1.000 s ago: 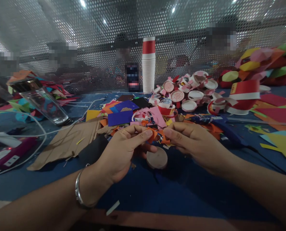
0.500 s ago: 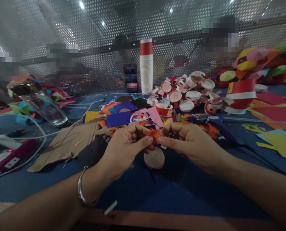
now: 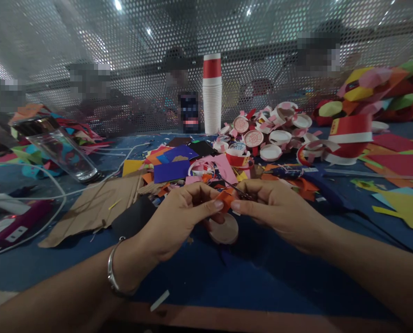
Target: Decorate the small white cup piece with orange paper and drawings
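My left hand pinches a small folded piece of orange paper between thumb and fingers. My right hand is closed around dark, thin-bladed scissors, their blades pointing up and left past the paper. The right thumb tip is at the paper's right edge; whether it also grips the paper I cannot tell. Just below the fingers, a pale round disc rests on the blue table. The scissors' handles are mostly hidden in the right hand.
Beyond my hands lie paper scraps and a heap of cut cup bottoms. A tall paper cup stack stands behind. A glue gun lies right; cardboard, a glass bottle and a purple power strip are left.
The orange paper has turned slightly in my fingers and shows a flatter face. My left fingers have shifted a little lower, over the disc's edge. Both hands stay in nearly the same place.
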`<state>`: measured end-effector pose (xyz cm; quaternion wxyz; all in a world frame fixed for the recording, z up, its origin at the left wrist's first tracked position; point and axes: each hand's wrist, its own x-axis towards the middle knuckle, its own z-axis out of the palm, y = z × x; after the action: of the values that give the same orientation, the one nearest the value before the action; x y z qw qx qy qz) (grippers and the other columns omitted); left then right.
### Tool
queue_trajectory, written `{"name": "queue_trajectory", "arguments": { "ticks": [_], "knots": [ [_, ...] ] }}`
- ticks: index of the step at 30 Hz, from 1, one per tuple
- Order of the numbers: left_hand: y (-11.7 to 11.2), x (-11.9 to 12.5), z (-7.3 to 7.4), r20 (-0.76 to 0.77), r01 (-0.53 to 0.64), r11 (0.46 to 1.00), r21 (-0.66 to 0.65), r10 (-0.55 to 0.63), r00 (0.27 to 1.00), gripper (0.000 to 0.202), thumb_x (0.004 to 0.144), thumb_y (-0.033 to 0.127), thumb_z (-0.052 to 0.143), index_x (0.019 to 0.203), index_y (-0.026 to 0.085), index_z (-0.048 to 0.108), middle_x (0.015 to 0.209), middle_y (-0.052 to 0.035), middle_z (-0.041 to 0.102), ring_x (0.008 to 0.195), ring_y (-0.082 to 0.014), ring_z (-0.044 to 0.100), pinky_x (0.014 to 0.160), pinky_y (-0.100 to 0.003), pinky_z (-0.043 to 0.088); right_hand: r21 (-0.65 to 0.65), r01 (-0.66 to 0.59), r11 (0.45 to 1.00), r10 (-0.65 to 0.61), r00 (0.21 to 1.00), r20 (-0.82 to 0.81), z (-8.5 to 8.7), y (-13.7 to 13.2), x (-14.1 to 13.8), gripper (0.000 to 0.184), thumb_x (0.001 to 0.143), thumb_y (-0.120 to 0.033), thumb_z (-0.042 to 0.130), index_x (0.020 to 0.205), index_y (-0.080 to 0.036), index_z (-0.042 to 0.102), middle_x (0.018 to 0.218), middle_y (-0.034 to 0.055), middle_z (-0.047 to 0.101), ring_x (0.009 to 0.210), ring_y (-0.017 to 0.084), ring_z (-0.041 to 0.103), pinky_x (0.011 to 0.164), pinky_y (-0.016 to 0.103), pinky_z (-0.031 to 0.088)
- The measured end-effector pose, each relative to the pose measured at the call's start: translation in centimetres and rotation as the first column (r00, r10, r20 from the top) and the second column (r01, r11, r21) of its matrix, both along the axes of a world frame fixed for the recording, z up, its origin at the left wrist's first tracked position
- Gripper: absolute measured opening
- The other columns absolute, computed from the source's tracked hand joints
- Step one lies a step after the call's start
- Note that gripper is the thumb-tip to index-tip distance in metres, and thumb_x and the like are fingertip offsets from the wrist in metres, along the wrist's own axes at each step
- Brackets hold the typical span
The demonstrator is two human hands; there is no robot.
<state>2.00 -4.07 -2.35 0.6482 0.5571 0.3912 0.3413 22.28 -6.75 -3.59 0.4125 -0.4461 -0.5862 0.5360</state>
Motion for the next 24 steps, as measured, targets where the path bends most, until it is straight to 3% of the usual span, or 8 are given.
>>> {"name": "queue_trajectory", "arguments": {
  "ticks": [6, 10, 13, 19, 22, 24],
  "knots": [
    [-0.8, -0.1, 0.4, 0.096, -0.012, 0.976, -0.217, 0.034, 0.995, 0.015, 0.085, 0.02, 0.078, 0.096, 0.017, 0.069, 0.087, -0.0018, 0.071, 0.079, -0.0133, 0.068, 0.061, -0.021, 0.055, 0.018, -0.01, 1.0, 0.009, 0.999, 0.046, -0.1, 0.1, -0.1, 0.023, 0.088, -0.04, 0.071, 0.083, -0.019, 0.061, 0.061, -0.0084, 0.041, 0.05, 0.007, 0.026, 0.047, 0.026, 0.017],
    [-0.8, 0.0, 0.4, 0.141, -0.007, 0.97, -0.244, 0.043, 0.989, 0.017, 0.081, 0.013, 0.079, 0.094, 0.016, 0.069, 0.092, -0.001, 0.069, 0.083, -0.0123, 0.066, 0.071, -0.023, 0.056, 0.049, -0.003, 0.999, 0.0, 0.998, 0.055, -0.1, 0.3, -0.3, 0.031, 0.089, -0.046, 0.071, 0.083, -0.018, 0.062, 0.076, -0.0013, 0.055, 0.066, 0.012, 0.044, 0.059, 0.027, 0.034],
    [-0.4, 0.1, 0.2, 0.168, -0.049, 0.967, -0.249, 0.093, 0.981, 0.019, 0.08, 0.013, 0.081, 0.093, 0.015, 0.068, 0.092, -0.0012, 0.069, 0.082, -0.011, 0.065, 0.075, -0.021, 0.053, 0.034, -0.025, 0.999, 0.025, 1.0, 0.002, -0.1, 0.4, -0.5, 0.034, 0.088, -0.05, 0.073, 0.087, -0.017, 0.063, 0.083, 0.0011, 0.06, 0.078, 0.015, 0.052, 0.07, 0.028, 0.04],
    [0.1, 0.1, 0.5, 0.168, -0.181, 0.967, -0.18, 0.212, 0.963, 0.025, 0.075, 0.011, 0.084, 0.092, 0.017, 0.067, 0.085, 0.0022, 0.066, 0.072, -0.008, 0.057, 0.066, -0.019, 0.046, 0.016, 0.031, 0.999, -0.031, 0.999, -0.02, 0.1, 0.3, -0.6, 0.036, 0.086, -0.052, 0.076, 0.081, -0.02, 0.061, 0.073, -0.0044, 0.048, 0.059, 0.01, 0.035, 0.053, 0.027, 0.027],
    [-0.2, 0.3, 0.8, 0.138, -0.198, 0.977, -0.082, 0.208, 0.968, 0.024, 0.076, 0.013, 0.084, 0.091, 0.017, 0.067, 0.084, 0.0017, 0.067, 0.076, -0.0098, 0.059, 0.068, -0.02, 0.047, 0.0, 0.049, 0.999, -0.049, 0.999, -0.017, 0.1, 0.3, -0.6, 0.036, 0.084, -0.052, 0.078, 0.08, -0.02, 0.06, 0.072, -0.0044, 0.046, 0.059, 0.01, 0.034, 0.052, 0.027, 0.026],
    [-0.3, 0.4, 0.8, 0.137, -0.193, 0.976, -0.096, 0.205, 0.969, 0.022, 0.077, 0.015, 0.085, 0.09, 0.017, 0.067, 0.084, 0.0017, 0.068, 0.075, -0.0091, 0.059, 0.067, -0.019, 0.047, -0.001, 0.051, 0.999, -0.051, 0.999, -0.011, 0.0, 0.4, -0.7, 0.037, 0.085, -0.054, 0.077, 0.081, -0.02, 0.062, 0.072, -0.0035, 0.048, 0.061, 0.011, 0.036, 0.053, 0.027, 0.028]
  ]
}}
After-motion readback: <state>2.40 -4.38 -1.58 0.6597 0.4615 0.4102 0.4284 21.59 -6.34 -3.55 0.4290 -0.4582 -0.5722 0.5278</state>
